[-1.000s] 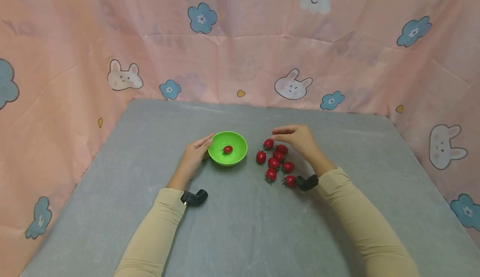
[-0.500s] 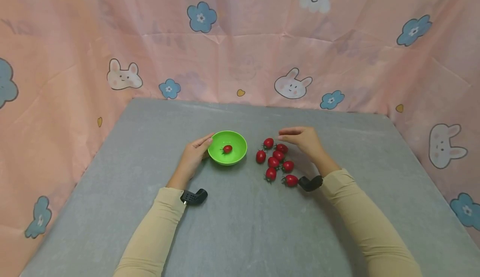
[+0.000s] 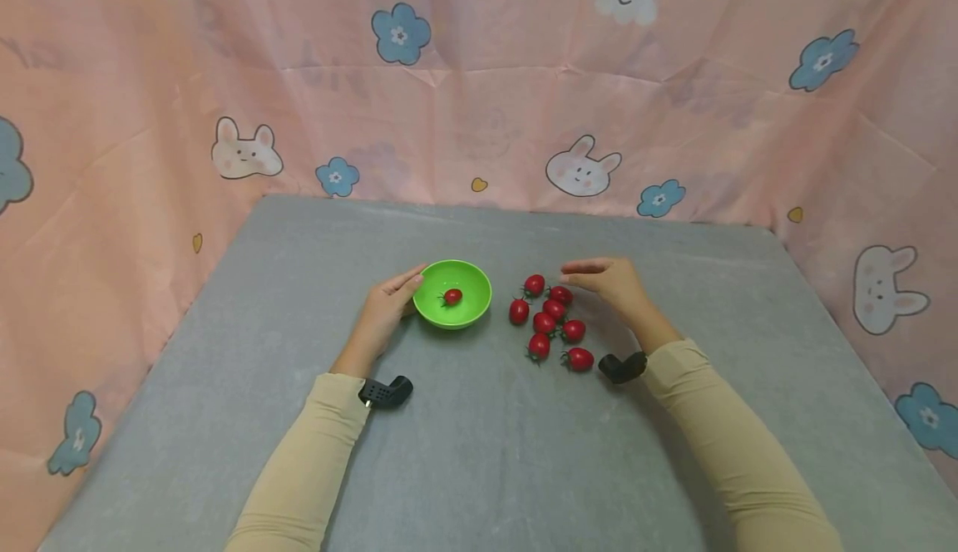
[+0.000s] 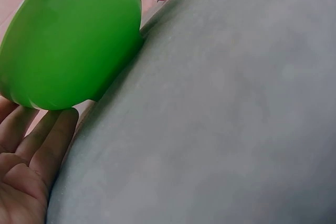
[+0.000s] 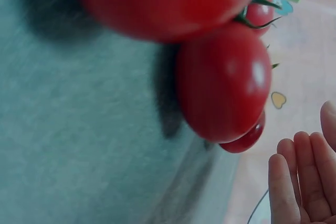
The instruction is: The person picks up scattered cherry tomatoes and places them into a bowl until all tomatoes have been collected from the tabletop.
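The left grip holds a green bowl with 1 tomato; 8 tomatoes lie near the right grip.

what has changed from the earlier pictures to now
The right hand has shifted slightly to the right, away from the farthest red oval tomato with a green calyx; whether it had touched it is unclear. The left hand still rests against the round bright-green bowl, one red tomato still lies inside, and the eight red tomatoes on the grey table stayed put.
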{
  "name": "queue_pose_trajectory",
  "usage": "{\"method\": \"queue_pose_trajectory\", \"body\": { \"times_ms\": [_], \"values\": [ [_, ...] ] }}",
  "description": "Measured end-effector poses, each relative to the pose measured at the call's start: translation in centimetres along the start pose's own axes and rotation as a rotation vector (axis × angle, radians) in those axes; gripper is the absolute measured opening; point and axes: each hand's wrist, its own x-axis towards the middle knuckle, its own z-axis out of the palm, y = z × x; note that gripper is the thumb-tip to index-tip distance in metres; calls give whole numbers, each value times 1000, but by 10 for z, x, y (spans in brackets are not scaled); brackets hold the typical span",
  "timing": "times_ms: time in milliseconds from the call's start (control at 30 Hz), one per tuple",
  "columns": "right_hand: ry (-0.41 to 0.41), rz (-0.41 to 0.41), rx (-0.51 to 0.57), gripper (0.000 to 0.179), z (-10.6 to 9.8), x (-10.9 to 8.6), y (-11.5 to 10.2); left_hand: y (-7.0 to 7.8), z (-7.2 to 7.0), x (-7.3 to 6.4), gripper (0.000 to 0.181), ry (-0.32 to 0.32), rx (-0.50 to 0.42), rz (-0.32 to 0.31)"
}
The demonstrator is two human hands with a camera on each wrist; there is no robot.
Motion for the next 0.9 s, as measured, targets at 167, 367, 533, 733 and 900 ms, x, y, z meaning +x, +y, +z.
{"method": "queue_pose_trajectory", "body": {
  "times_ms": [167,367,533,733,900],
  "values": [
    [-5,11,-17,42,-1,1,4,-1,0,0,43,-4,9,0],
    [-11,23,-8,42,0,1,8,1,0,-2,43,-6,6,3],
    [-24,25,11,44,0,2,10,2,1,-2,42,-7,-20,3],
    [-28,65,4,45,1,4,14,2,1,-1,41,-3,-16,6],
    [-47,102,9,47,1,3,16,1,1,0,41,-5,-13,4]
  ]
}}
